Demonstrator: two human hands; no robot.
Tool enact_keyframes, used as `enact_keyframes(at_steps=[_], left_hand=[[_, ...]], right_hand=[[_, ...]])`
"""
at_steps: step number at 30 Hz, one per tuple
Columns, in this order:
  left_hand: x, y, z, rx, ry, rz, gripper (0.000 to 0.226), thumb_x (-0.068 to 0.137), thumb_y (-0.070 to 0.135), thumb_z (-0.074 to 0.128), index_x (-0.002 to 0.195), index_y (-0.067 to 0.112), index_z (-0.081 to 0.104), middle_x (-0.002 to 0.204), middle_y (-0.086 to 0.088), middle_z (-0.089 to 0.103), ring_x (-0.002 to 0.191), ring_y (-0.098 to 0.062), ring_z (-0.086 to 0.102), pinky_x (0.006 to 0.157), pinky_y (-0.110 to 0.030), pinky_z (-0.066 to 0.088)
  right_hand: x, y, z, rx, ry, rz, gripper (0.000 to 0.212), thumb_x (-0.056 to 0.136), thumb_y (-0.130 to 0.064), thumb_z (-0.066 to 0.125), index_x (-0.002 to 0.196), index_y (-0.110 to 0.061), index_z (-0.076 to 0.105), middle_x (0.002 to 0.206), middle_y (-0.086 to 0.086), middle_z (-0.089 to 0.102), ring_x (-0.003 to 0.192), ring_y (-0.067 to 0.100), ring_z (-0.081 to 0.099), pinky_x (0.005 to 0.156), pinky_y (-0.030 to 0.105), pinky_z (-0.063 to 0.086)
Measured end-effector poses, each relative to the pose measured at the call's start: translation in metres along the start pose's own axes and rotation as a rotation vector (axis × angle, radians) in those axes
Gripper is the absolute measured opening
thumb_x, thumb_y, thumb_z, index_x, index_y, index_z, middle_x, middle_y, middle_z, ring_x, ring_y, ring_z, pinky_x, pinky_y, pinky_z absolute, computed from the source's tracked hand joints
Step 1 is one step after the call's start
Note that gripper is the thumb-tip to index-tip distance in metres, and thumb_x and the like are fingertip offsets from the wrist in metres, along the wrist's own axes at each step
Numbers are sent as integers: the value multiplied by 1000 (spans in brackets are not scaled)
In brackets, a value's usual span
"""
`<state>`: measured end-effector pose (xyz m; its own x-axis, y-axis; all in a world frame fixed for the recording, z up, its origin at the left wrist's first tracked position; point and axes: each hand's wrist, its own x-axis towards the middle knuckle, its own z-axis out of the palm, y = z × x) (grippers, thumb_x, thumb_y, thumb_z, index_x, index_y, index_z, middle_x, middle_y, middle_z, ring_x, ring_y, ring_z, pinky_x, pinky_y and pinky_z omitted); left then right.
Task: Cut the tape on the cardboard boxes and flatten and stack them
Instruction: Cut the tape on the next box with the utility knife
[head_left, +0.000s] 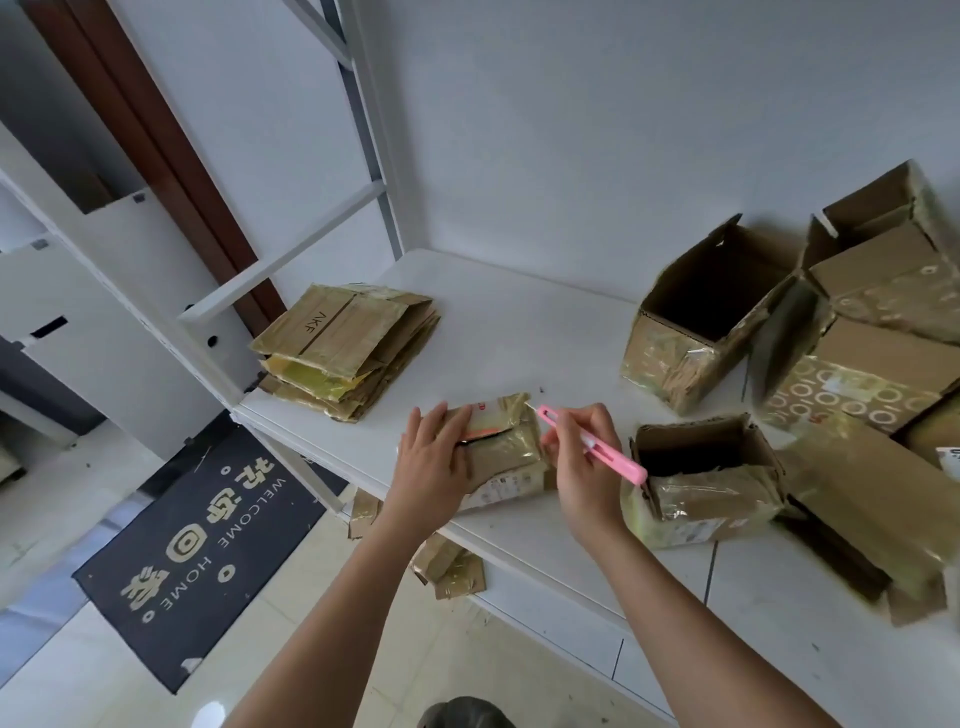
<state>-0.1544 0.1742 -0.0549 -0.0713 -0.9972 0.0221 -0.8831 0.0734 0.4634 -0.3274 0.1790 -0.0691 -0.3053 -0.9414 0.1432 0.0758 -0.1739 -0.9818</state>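
One small taped box (501, 449) sits at the counter (519, 322) front edge. Left hand (434, 460) presses it flat-fingered; right hand (582, 452) pinches a pink cutter (592, 444), blade at the far corner. Judged light, crushable, tape slippery: steady it by its cardboard sides.

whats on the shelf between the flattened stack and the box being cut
Nothing: in the head view, bare white shelf separates the flattened stack from the small taped box.
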Motion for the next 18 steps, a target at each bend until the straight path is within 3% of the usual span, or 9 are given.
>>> enact_keyframes(at_steps=[3,6,13,16,18], left_hand=[[2,-12,7,-117,-133,-24,52,104,41,32,153,40,15,163,4,3,149,-19,-13,120,-40,-1],[8,-12,9,-100,-194,-55,70,93,66,34,154,41,11,162,12,-4,147,-13,-19,120,-41,-2],[12,-12,10,-68,-215,-46,78,91,67,43,155,39,7,162,11,-6,147,-16,-21,120,-42,-2],[14,-12,11,-65,-228,-36,80,91,65,45,155,39,6,162,11,-6,146,-15,-22,120,-45,2],[14,-12,13,-67,-217,-31,80,91,64,46,155,37,7,161,11,-5,146,-15,-21,120,-48,6]], right_hand=[[11,8,-1,-39,69,36,21,100,-15,54,80,-17,49,66,-4,59,64,10,58,60,28,50],[19,12,0,-97,42,19,20,100,-15,53,81,-17,48,67,-5,59,64,7,59,59,20,48],[28,12,0,-188,-72,-41,17,100,-12,51,85,-7,49,66,-4,58,60,6,56,53,17,45],[34,4,-1,-282,-138,-43,22,98,-11,53,78,-13,45,67,12,58,60,23,55,53,32,43],[40,-2,-5,-355,-193,-63,24,98,-9,53,77,-12,42,65,17,56,61,28,54,53,34,42]])
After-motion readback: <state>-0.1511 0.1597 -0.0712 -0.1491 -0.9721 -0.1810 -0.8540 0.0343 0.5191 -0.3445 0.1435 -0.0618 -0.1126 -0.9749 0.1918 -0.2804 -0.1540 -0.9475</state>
